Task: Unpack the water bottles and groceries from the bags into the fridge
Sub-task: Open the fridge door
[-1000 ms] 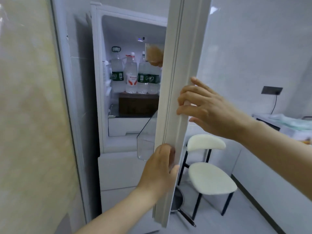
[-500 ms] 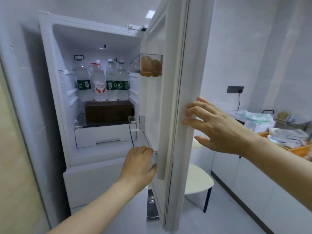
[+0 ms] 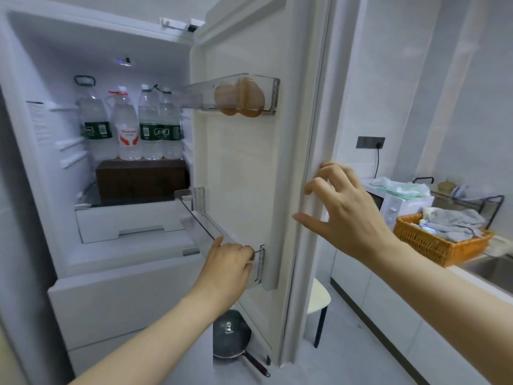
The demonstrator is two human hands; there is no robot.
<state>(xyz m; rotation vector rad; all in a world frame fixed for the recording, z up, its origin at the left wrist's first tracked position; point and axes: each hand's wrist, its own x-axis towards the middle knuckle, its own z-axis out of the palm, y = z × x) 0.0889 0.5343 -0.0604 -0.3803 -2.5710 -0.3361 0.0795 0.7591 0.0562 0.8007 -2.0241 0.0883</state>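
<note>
My left hand [image 3: 227, 262] and right hand [image 3: 344, 209] are bare, with slim fingers. My left forearm [image 3: 155, 334] and right forearm [image 3: 444, 290] are bare as far as I see them. Tendons ridge the back of my right hand.

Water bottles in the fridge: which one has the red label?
The second bottle from the left: red-and-white label, red cap. The bottle left of it and the two right of it have dark green labels.

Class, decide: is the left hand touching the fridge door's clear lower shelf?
Touching. In the head view the left hand curls its fingers over the rim of the clear lower shelf.
</note>
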